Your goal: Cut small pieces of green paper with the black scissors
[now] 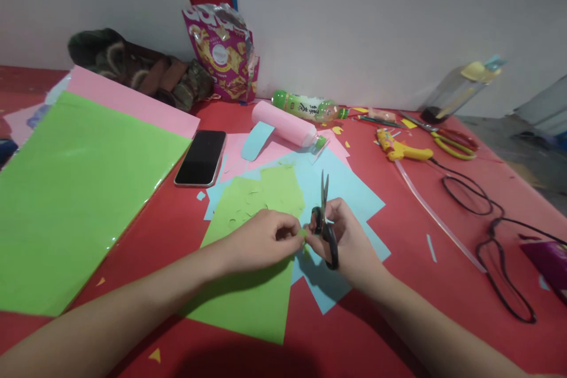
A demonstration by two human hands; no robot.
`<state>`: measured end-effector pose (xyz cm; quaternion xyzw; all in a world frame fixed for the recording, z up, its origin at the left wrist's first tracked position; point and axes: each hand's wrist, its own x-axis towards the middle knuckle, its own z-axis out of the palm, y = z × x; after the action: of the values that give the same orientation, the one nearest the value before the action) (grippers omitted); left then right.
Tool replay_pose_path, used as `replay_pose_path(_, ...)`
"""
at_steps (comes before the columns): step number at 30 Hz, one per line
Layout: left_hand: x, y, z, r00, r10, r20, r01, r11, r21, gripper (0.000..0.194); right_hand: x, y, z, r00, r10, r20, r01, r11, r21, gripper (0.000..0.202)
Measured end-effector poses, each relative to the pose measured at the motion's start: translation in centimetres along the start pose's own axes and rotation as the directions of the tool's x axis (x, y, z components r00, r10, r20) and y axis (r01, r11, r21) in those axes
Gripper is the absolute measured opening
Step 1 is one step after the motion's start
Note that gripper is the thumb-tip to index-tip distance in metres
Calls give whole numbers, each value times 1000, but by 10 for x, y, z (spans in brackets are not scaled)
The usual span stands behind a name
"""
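Observation:
My left hand (261, 239) pinches a small scrap of green paper (303, 233) between thumb and fingertips. Thumb and fingertips of my right hand (354, 248) meet the scrap from the other side. Black-handled scissors (325, 207) hang in my right hand, their blades pointing up and away from me, nearly closed. Beneath the hands lies a green sheet (248, 307) with small cut marks and loose snippets near its far end. Light blue paper (354, 183) shows under and beside it.
A phone (201, 158), a pink-wrapped bottle (286, 125) and a green tea bottle (308, 106) lie beyond. At right are a yellow glue gun (405, 149), its looped cord (491, 227) and a tumbler (458, 91). Large green sheets (88, 201) lie left; a snack bag (224, 53) stands behind.

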<state>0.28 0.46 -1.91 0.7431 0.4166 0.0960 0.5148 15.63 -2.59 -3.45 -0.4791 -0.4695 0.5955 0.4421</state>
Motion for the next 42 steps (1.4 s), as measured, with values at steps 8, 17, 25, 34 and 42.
replay_pose_path(8, 2, -4, -7, 998, 67, 17, -69, 993, 96, 17, 0, 1, 0, 997, 43, 63, -42, 999, -18, 35)
replay_pose_path(17, 1, -6, -4, 998, 37, 49, -38, 999, 18, 12, -1, 2, -1, 999, 11, 43, -10, 1000, -8, 34)
replay_pose_path(25, 2, -4, -1, 1000, -1, -25, -1, 997, -73, 14, 1, -3, 0, 1000, 21, -2, -21, 1000, -22, 35)
replay_pose_path(34, 1, -3, -5, 999, 8, 34, -6, 999, -48, 13, 0, 0, -2, 998, 36, 55, -37, 999, 19, 37)
replay_pose_path(42, 2, -3, -8, 996, 44, 81, -51, 995, 87, 15, -1, 0, -2, 993, 64, 104, -64, 998, -3, 40)
